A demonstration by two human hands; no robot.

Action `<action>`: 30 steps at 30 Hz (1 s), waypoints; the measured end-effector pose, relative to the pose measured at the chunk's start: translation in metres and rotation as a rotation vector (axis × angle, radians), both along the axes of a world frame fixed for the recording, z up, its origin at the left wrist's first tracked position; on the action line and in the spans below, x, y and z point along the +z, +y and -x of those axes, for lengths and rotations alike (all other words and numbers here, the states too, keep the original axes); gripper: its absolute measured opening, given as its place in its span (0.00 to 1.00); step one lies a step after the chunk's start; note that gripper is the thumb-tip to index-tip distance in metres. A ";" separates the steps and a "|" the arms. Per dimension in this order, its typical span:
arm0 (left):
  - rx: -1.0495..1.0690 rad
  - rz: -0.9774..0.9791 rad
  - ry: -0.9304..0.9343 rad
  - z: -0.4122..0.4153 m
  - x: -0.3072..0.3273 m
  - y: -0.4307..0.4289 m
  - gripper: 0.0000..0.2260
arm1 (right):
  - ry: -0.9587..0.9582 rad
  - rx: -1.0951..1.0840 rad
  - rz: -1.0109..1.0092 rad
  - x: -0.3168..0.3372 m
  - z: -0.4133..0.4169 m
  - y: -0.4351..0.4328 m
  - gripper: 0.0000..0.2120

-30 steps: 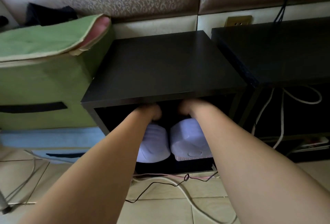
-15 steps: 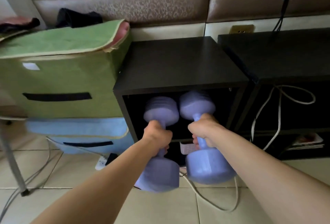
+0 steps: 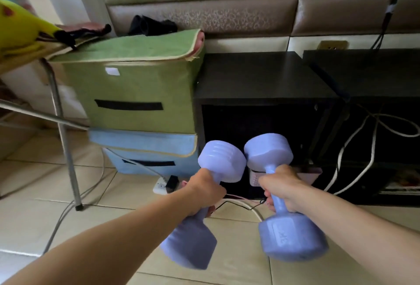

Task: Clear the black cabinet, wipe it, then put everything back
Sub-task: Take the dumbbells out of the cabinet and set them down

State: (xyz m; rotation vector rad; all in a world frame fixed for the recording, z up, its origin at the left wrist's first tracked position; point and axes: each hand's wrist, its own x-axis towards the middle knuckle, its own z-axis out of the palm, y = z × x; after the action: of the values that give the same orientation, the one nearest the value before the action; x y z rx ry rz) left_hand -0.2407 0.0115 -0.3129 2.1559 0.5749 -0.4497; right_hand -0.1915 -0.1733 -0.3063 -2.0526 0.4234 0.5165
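We read from the left. The left hand (image 3: 204, 193) holds the left dumbbell (image 3: 221, 162) by its handle, fingers (image 3: 211, 209) curled tight round the bar, one head up and one down. The right hand (image 3: 284, 189) grips the right dumbbell (image 3: 293, 239) the same way, its fingers (image 3: 269, 200) closed round the bar. Both purple weights hang in the air before the open front of the black cabinet (image 3: 261, 73), their upper heads almost touching. We judge a mid-bar grip keeps each weight balanced, and a pair in two hands empties the cabinet in one trip. The upper compartment looks dark and bare. A pinkish item (image 3: 304, 174) shows low behind the right hand, so we take the clearing as not yet finished.

The cabinet stands on a pale tiled floor (image 3: 34, 216), its back to a padded wall (image 3: 204, 16). At the far left a metal leg (image 3: 63, 139) rises under a stand bearing a yellow object (image 3: 20, 32). Next come a green fabric box (image 3: 127, 84) stacked on a blue fabric box (image 3: 145, 146), the green one touching the cabinet's left side. A power strip (image 3: 162, 186) lies on the floor by the cabinet's lower left corner, with thin cables trailing across the front edge. To the right sits a second black unit (image 3: 375, 71) hung with white cables (image 3: 372, 148)
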 end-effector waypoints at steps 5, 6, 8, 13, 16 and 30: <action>-0.016 0.021 0.058 0.060 -0.011 0.027 0.02 | 0.022 0.023 -0.068 0.000 0.040 0.025 0.05; -0.010 0.012 0.071 0.069 -0.017 0.036 0.02 | 0.028 0.036 -0.078 0.000 0.049 0.031 0.05; 0.022 -0.013 0.102 0.088 -0.029 0.056 0.04 | 0.057 0.091 -0.093 -0.001 0.067 0.043 0.04; 0.196 -0.029 0.133 0.131 -0.048 0.115 0.02 | 0.165 0.268 -0.063 -0.020 0.099 0.077 0.04; 0.323 -0.003 0.147 0.152 -0.052 0.153 0.02 | 0.203 0.332 -0.033 -0.034 0.109 0.104 0.04; 0.788 0.112 0.099 0.140 -0.136 0.300 0.02 | 0.238 0.395 -0.061 -0.128 0.106 0.327 0.08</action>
State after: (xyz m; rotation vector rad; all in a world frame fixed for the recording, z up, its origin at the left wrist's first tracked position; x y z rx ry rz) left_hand -0.3809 0.3112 -0.4487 1.6323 1.3386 -0.1412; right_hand -0.2972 0.1533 -0.4342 -2.0285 0.1340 1.0056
